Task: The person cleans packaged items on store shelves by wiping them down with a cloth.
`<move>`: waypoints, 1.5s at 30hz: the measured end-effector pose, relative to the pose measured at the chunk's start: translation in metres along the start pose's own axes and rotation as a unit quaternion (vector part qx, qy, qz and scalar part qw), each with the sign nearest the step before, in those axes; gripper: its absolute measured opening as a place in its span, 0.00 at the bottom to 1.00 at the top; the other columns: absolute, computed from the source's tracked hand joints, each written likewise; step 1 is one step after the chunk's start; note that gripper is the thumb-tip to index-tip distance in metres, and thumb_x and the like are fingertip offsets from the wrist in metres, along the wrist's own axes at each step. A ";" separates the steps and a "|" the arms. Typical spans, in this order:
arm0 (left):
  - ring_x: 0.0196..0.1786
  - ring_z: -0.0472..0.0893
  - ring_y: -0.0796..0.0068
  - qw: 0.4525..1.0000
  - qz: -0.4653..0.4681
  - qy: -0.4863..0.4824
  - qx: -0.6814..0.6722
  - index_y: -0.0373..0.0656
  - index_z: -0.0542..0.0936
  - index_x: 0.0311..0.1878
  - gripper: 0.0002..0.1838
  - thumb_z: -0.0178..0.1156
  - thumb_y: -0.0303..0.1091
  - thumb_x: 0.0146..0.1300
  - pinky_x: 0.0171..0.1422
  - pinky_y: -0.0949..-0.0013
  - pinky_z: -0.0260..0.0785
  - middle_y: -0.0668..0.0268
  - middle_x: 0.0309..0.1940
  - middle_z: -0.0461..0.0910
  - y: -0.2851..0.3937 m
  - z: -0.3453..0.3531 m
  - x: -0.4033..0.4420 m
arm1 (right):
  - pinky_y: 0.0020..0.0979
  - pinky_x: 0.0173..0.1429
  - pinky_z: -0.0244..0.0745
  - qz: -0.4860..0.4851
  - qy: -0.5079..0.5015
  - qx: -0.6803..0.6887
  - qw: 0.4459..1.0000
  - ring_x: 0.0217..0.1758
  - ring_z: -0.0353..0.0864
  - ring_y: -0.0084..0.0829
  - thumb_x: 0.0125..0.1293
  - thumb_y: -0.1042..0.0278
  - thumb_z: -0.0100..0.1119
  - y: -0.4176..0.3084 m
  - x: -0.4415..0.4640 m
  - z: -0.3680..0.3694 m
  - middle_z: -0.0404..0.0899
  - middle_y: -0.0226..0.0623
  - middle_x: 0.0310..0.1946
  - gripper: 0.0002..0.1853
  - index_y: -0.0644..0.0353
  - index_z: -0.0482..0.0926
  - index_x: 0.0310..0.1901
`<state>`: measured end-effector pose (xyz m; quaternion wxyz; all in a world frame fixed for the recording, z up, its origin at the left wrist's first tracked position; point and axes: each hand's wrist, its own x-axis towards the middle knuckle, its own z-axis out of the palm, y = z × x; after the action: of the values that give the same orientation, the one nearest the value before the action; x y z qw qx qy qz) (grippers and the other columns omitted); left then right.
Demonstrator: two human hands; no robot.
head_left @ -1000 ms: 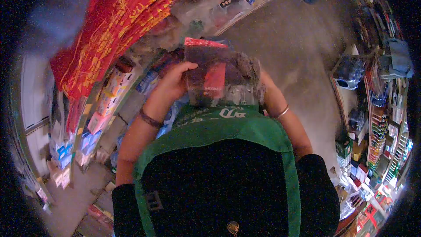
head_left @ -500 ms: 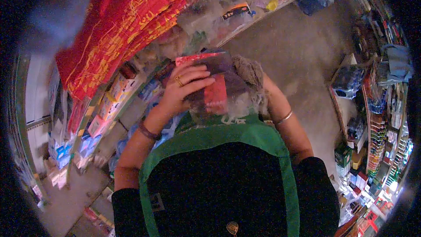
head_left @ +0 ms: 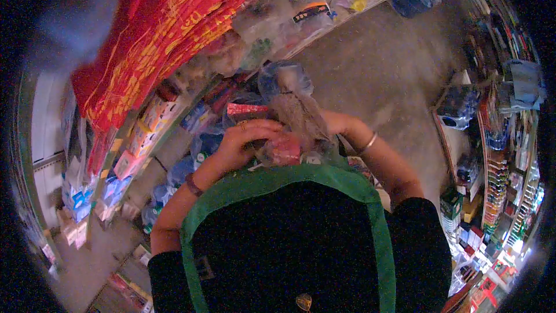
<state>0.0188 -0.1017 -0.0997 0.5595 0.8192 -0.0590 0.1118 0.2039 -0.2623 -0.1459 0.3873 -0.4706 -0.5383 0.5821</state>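
In front of the green apron, my left hand (head_left: 246,141) is closed on a clear plastic package (head_left: 285,149) with red printed parts. A red patterned edge (head_left: 247,109) of it shows just above my fingers. My right hand (head_left: 336,124) is at the right side of a grey-brown crumpled cloth-like piece (head_left: 298,115), its fingers mostly hidden behind it. A bluish clear plastic bag (head_left: 285,79) lies beyond the cloth-like piece, touching its far end.
Red cloths with yellow patterns (head_left: 168,40) hang at the upper left. Bagged goods lie on a shelf (head_left: 313,35) at the top. Boxes (head_left: 153,117) stand on the left shelf. Packed shelves with a blue-black package (head_left: 459,108) line the right side, beyond the floor (head_left: 376,69).
The package has come down towards the apron and crumpled. My left hand has moved lower with it. The grey-brown piece has shifted left, and the bluish bag now shows beyond it.
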 end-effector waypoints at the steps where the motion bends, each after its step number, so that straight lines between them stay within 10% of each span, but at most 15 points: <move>1: 0.49 0.75 0.62 1.000 -0.006 0.001 0.011 0.43 0.76 0.40 0.20 0.59 0.16 0.39 0.53 0.65 0.66 0.60 0.44 0.76 -0.003 0.002 -0.005 | 0.33 0.67 0.45 -0.023 -0.003 -0.006 1.000 0.64 0.53 0.34 0.56 0.56 0.53 0.016 0.008 0.000 0.58 0.42 0.60 0.32 0.65 0.57 0.59; 23: 0.37 0.71 0.64 0.945 0.115 0.078 0.295 0.47 0.76 0.43 0.28 0.63 0.25 0.29 0.47 0.62 0.63 0.65 0.41 0.73 0.002 -0.005 -0.029 | 0.31 0.67 0.47 -0.054 -0.103 -0.059 0.991 0.63 0.55 0.35 0.64 0.66 0.35 -0.045 0.054 0.000 0.55 0.37 0.62 0.24 0.61 0.53 0.62; 29: 0.50 0.69 0.59 0.946 -0.103 0.230 0.203 0.41 0.59 0.57 0.50 0.73 0.31 0.23 0.57 0.61 0.59 0.56 0.51 0.64 -0.003 0.007 -0.025 | 0.31 0.68 0.43 -0.051 -0.085 -0.091 0.991 0.65 0.52 0.33 0.62 0.66 0.42 -0.041 0.015 0.000 0.51 0.38 0.63 0.27 0.63 0.52 0.62; 35: 0.57 0.65 0.62 0.981 -0.139 0.129 -0.037 0.38 0.53 0.61 0.54 0.73 0.34 0.29 0.64 0.62 0.53 0.56 0.55 0.63 -0.022 0.015 -0.014 | 0.31 0.68 0.41 -0.160 -0.018 -0.055 0.985 0.65 0.51 0.33 0.61 0.66 0.45 -0.077 -0.012 0.010 0.50 0.39 0.64 0.28 0.64 0.52 0.62; 38: 0.56 0.65 0.60 0.889 -0.320 0.221 -0.244 0.40 0.58 0.60 0.47 0.70 0.36 0.34 0.62 0.61 0.54 0.58 0.54 0.64 -0.013 0.020 0.010 | 0.31 0.68 0.40 -0.192 -0.009 -0.101 0.976 0.65 0.52 0.33 0.61 0.67 0.45 -0.049 -0.027 0.016 0.50 0.39 0.64 0.27 0.64 0.53 0.61; 40: 0.54 0.66 0.59 0.962 -0.217 0.165 0.007 0.42 0.64 0.57 0.39 0.67 0.36 0.37 0.59 0.59 0.56 0.58 0.51 0.66 -0.017 0.018 0.002 | 0.31 0.68 0.41 -0.178 -0.044 -0.159 0.970 0.64 0.54 0.33 0.61 0.68 0.43 -0.003 -0.031 0.017 0.53 0.40 0.63 0.25 0.65 0.55 0.60; 41: 0.52 0.67 0.58 0.948 -0.002 0.085 0.306 0.43 0.67 0.54 0.34 0.66 0.36 0.38 0.58 0.58 0.58 0.58 0.49 0.67 -0.025 0.016 -0.008 | 0.31 0.68 0.41 -0.177 -0.068 -0.178 0.966 0.64 0.55 0.34 0.62 0.67 0.43 0.018 -0.028 0.020 0.54 0.41 0.62 0.24 0.64 0.57 0.60; 45: 0.42 0.70 0.61 0.959 0.151 0.013 0.240 0.46 0.72 0.44 0.23 0.63 0.33 0.38 0.48 0.59 0.61 0.61 0.39 0.69 -0.044 0.006 -0.005 | 0.34 0.55 0.59 -0.272 0.101 -0.283 0.914 0.46 0.67 0.35 0.62 0.62 0.42 -0.038 -0.035 0.023 0.68 0.40 0.43 0.14 0.61 0.68 0.44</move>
<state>0.0246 -0.0916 -0.1430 0.3235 0.9095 -0.1462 0.2162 0.1888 -0.2969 -0.1038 0.4334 -0.4524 -0.7456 0.2271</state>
